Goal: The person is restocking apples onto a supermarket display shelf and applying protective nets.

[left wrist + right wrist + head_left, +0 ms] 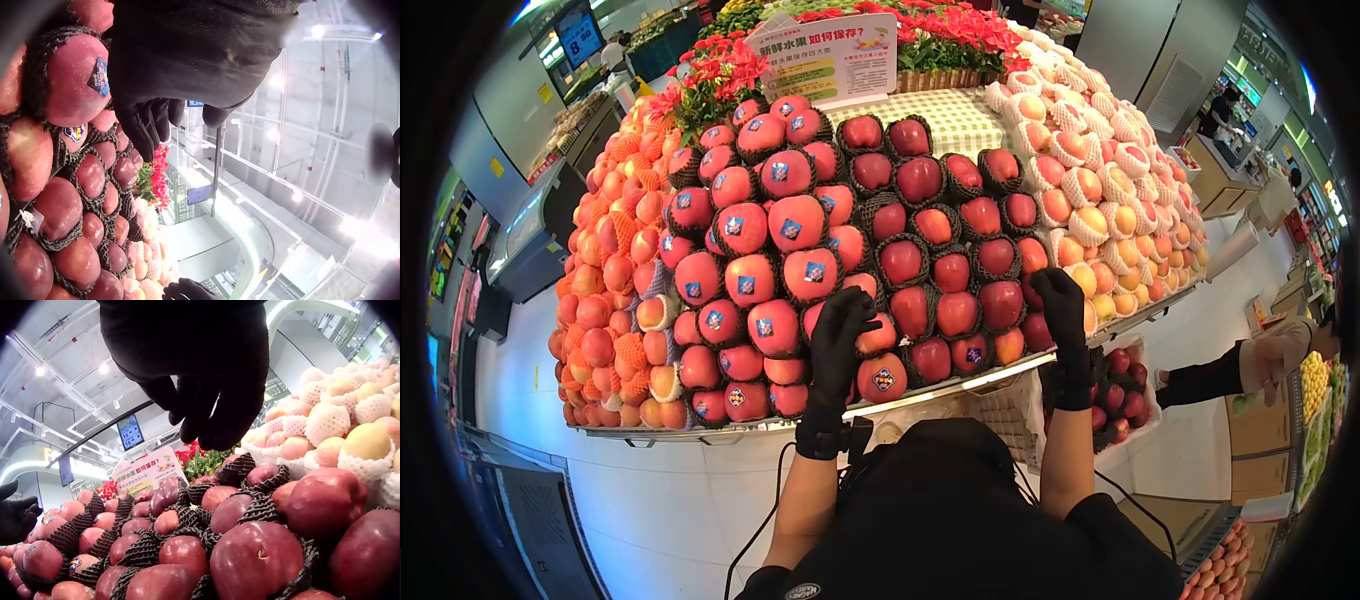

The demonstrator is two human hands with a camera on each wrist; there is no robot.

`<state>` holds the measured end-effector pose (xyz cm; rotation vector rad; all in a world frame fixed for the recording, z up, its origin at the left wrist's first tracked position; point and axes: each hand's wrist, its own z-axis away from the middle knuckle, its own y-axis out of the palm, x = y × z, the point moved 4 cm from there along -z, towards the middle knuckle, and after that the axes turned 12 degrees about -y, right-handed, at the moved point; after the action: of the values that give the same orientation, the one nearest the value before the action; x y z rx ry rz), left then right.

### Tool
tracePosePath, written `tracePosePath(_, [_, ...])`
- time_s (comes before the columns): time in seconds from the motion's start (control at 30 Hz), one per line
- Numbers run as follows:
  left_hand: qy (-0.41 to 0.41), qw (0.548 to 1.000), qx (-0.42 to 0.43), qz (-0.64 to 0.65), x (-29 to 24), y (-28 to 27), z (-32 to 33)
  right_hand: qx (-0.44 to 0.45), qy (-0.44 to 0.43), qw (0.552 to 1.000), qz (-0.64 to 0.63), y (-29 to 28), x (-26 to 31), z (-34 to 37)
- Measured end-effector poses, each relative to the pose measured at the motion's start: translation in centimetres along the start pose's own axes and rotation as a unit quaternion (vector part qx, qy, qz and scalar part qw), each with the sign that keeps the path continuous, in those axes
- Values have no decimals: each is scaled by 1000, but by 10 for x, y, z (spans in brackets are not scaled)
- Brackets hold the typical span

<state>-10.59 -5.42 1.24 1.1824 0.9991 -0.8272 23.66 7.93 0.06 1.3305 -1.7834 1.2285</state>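
My left hand (836, 335), in a black glove, hovers over the front of the apple display with loosely bent fingers and holds nothing. Just below its fingers lies a pinkish-red apple (882, 378) with a dark sticker. Rows of large stickered apples (797, 222) in black foam nets fill the area beyond it. Also black-gloved, my right hand (1062, 305) hangs above the right edge of the dark red apples (951, 272). Its fingers droop, with nothing between them in the right wrist view. Close beneath it there sits a shiny dark red apple (256, 559).
Peach-toned fruit in white foam nets (1090, 220) is piled right; fruit in orange nets (632, 352) stands left. A sign (830, 60) and red flowers (970, 35) line the back, near checked cloth (960, 120). A crate of apples (1122, 390) sits below right.
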Motion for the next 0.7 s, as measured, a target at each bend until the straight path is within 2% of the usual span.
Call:
tracePosePath(0.17, [-16, 1000, 4, 17, 7, -11, 0, 2, -9, 999, -34, 4, 2, 11])
tracePosePath(0.27, [-17, 1000, 1, 11, 15, -14, -1, -8, -3, 1000, -8, 4, 5, 23])
tracePosePath(0.37, [-26, 1000, 3, 16, 16, -11, 1, 25, 87, 992, 83, -7, -16, 29])
tracePosePath(0.53, [-43, 999, 17, 25, 21, -6, 1, -7, 130, 991, 7, -12, 3, 30])
tracePosePath(0.7, [-12, 998, 4, -58, 18, 8, -6, 4, 120, 993, 11, -21, -5, 29])
